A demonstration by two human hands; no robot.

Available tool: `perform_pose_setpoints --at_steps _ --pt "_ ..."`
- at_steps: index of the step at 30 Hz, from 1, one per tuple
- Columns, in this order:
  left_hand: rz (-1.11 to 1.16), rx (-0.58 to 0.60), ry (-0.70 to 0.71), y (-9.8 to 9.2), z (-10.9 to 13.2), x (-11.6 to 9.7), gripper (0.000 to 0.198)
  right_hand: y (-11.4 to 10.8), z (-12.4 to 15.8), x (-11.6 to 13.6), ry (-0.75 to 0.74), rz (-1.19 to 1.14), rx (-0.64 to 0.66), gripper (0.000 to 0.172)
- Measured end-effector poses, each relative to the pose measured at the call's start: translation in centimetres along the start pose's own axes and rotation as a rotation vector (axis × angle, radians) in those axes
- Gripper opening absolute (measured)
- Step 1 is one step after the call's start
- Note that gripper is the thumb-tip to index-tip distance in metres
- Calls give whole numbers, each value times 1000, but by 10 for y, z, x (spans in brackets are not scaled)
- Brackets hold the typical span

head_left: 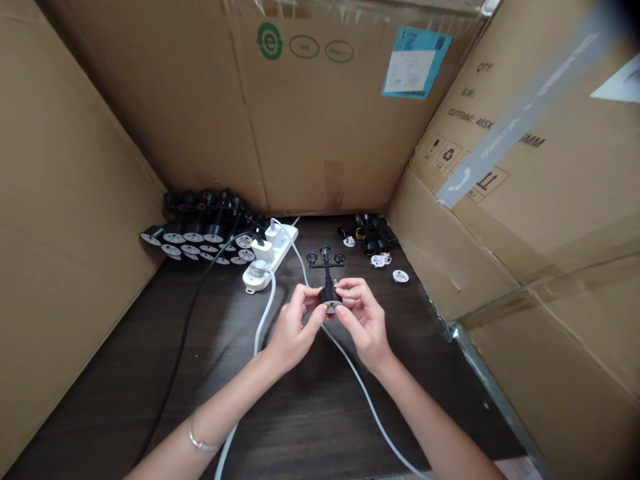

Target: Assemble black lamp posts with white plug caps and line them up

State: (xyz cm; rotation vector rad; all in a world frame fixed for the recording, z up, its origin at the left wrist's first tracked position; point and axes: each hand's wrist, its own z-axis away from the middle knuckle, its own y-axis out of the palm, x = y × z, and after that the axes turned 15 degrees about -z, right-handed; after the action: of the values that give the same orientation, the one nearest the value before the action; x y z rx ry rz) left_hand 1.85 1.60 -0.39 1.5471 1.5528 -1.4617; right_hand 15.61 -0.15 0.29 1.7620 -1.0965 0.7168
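Both my hands meet over the middle of the dark table. They hold a small black lamp-post model (327, 277) with three little lamp heads at its far end and a round base near me. My left hand (294, 327) has its fingers curled against the base from the left. My right hand (361, 313) pinches the base from the right, its fingers closed on it. A silver bangle sits on my left wrist.
A white power strip (270, 257) with plugged-in adapters lies behind my hands; white and black cables trail toward me. A stack of black lamp models (200, 233) lies at the back left, loose black and white parts (373, 243) at the back right. Cardboard boxes (525, 213) wall in the table.
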Motion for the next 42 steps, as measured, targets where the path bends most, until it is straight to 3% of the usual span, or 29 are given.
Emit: perform_pose_setpoints --at_steps 15,28,42 --pt "-126 -26 53 -2 0 0 18 1 -2 0 -49 148 -61 13" --pt "122 -6 -105 -1 -3 -6 17 2 0 2 -20 114 -40 13" --pt "40 23 -82 0 -3 -5 16 2 1 -4 -14 67 -73 6"
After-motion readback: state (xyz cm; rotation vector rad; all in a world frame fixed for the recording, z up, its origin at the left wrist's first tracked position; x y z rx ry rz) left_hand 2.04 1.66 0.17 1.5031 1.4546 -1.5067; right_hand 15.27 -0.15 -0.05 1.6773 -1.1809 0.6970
